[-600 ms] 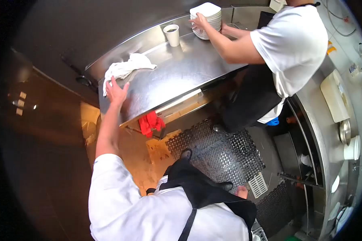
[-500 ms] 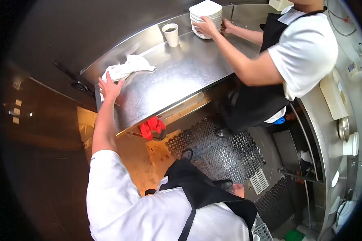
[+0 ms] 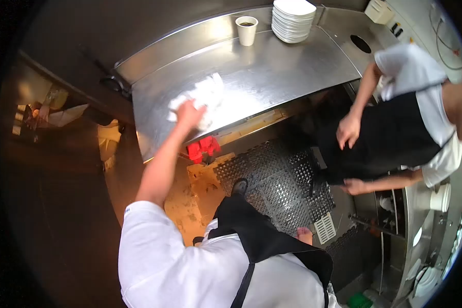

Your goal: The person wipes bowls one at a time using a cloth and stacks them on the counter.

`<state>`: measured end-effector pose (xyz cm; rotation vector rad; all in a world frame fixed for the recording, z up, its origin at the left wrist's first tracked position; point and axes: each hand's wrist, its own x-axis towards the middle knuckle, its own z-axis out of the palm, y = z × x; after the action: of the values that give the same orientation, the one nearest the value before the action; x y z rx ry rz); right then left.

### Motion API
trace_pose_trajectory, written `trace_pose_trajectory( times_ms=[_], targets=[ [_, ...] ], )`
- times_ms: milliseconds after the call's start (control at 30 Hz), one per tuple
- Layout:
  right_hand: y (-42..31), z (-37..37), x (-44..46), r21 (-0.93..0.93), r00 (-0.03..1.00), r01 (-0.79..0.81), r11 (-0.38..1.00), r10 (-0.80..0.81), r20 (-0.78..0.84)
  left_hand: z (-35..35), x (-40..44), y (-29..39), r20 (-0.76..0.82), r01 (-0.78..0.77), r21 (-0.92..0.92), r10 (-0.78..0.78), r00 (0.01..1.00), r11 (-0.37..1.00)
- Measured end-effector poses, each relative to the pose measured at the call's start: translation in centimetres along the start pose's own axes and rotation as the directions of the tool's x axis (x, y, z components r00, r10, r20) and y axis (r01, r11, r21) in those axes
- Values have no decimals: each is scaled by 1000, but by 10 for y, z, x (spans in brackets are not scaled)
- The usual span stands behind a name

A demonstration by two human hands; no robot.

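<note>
head camera | faces forward and down | counter (image 3: 277,74) near

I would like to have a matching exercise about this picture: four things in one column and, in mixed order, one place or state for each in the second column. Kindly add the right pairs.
Things:
1. white cloth
2. white cup
3. white dishes
4. red cloth

Places and states:
A. lower than the top of the metal counter
B. standing, with dark liquid inside
C. piled one on another
D. under the person's left hand

Right pairs: 1-D, 2-B, 3-C, 4-A
</note>
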<state>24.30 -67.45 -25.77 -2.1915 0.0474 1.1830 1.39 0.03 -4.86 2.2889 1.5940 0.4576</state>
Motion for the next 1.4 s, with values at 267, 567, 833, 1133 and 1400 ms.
trace_pose_trajectory(
  times_ms=[267, 567, 833, 1133, 1400],
  targets=[
    [-236, 42, -102, 782, 670, -6, 624, -578, 466, 67, -284, 152, 381, 137, -692, 197, 903, 708],
    [-271, 76, -88, 753, 857, 53, 656, -417, 303, -1, -188, 177, 377, -402, -632, 716, 588, 663],
    [-282, 79, 30, 813, 845, -117, 570, -373, 384, 81, 167, 158, -199, -61, -666, -99, 975, 744],
    [-318, 54, 61, 864, 992, 21, 503, -119, 45, 129, 302, 198, -330, -77, -691, -219, 918, 718],
    [-355, 14, 69, 825, 992, -3, 565, 104, -68, 127, 285, 219, -312, -79, -704, -208, 927, 706]
  ],
)
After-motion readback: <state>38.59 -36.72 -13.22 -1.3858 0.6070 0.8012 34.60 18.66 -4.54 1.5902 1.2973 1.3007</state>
